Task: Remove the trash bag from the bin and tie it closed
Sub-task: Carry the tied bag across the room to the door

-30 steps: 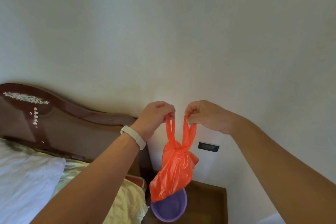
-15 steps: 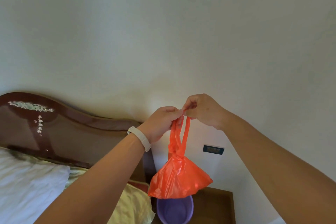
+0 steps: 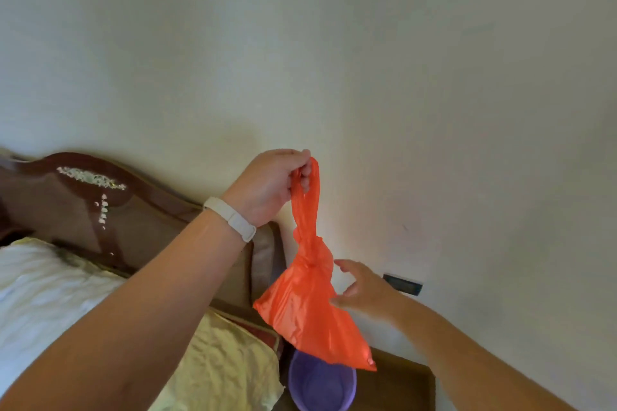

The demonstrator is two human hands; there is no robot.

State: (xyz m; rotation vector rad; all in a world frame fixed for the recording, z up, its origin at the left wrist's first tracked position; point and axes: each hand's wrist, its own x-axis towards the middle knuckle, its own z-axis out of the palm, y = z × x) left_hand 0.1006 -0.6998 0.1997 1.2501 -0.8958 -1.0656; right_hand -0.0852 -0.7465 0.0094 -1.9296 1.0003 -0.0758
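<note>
An orange trash bag [image 3: 309,304] hangs in the air in front of the wall, knotted below its two handle loops. My left hand [image 3: 272,185], with a white band on the wrist, is shut on both handle loops at the top. My right hand [image 3: 362,290] is lower, beside the bag's right side just under the knot, fingers apart and holding nothing. Directly below the bag stands the purple bin [image 3: 320,385], open and with no liner visible inside.
The bin rests on a dark wooden nightstand [image 3: 397,387] against a pale wall. A carved wooden headboard [image 3: 110,210] and a bed with a white pillow [image 3: 40,294] and yellow bedding [image 3: 227,364] lie to the left. A dark wall socket [image 3: 402,284] sits right of the bag.
My right hand has let go of its handle loop and dropped down beside the bag's body. My left hand now holds both loops. The bag has swung slightly.
</note>
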